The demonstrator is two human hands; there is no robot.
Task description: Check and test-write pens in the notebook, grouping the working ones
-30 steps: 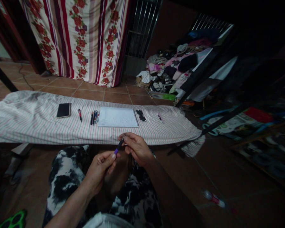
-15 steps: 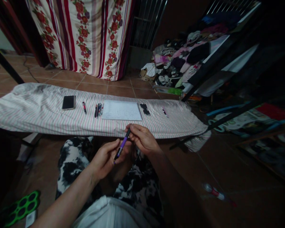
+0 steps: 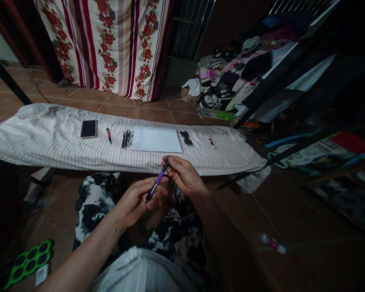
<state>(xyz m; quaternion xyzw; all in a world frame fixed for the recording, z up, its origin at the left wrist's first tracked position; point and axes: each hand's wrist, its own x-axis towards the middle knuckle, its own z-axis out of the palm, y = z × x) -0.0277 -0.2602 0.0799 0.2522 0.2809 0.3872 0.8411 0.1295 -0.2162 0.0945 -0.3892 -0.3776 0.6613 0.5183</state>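
A purple and black pen (image 3: 158,180) is held slantwise above my lap, just in front of the table's near edge. My right hand (image 3: 184,175) pinches its upper black end between thumb and fingers. Lower down, my left hand (image 3: 138,200) has its thumb and fingers around the clip end. Beyond the hands a spiral notebook (image 3: 156,139) lies open, its page bearing faint marks. Several pens (image 3: 127,139) rest along its left side, and several black pens (image 3: 186,138) along its right.
The striped cloth (image 3: 61,150) covers a narrow table. On it are a dark tablet or phone (image 3: 89,129), a red and black pen (image 3: 108,136) and a pink pen (image 3: 212,142). A bottle (image 3: 273,243) and a green tray-like object (image 3: 30,261) lie on the floor. Clothes (image 3: 231,73) are piled behind.
The pen stays in both hands, with only a slight shift of the left fingers around its lower end. The whole view has moved a little.
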